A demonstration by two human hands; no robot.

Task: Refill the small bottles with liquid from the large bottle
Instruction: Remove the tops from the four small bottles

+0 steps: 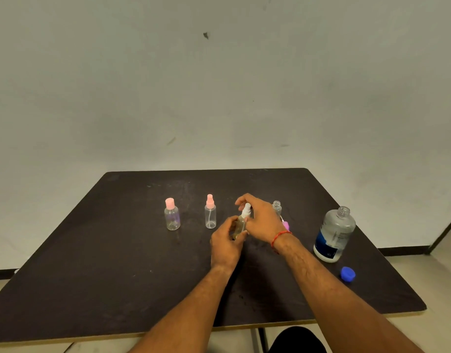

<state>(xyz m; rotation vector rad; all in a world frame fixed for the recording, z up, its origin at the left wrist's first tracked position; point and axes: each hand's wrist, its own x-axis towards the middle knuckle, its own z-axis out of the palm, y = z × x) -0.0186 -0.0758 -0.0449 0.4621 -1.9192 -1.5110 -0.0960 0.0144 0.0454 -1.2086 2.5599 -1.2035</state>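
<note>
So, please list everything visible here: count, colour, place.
table: one, dark, under everything.
flip-cap bottle: one, clear, pink cap, far left.
spray bottle: one, clear, pink top, left of hands.
held bottle: one, clear, white top, between hands.
open small bottle: one, clear, behind right hand.
loose pink top: one, beside right wrist.
large bottle: one, clear, uncapped, right side.
blue cap: one, near large bottle.
left hand: one, grips held bottle's body.
right hand: one, fingers on its white top.
</note>
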